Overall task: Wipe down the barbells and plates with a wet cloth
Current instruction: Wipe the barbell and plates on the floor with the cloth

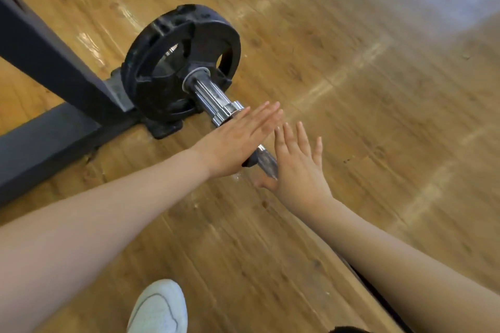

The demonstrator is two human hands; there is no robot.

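A black weight plate (162, 62) sits on a chrome barbell sleeve (208, 94) with a chrome collar (230, 111) outside it. The sleeve's end (267, 162) points toward me. My left hand (238, 140) lies flat with straight fingers over the sleeve, just past the collar. My right hand (297, 162) is flat too, fingers straight, its palm against the right side of the sleeve's end. No cloth shows in either hand.
A dark steel rack frame (48, 62) runs from the upper left down to its base beam (48, 140) on the wooden floor (351, 89). My white shoe (159, 308) stands at the bottom edge. A black foot pad (166, 128) sits under the plate.
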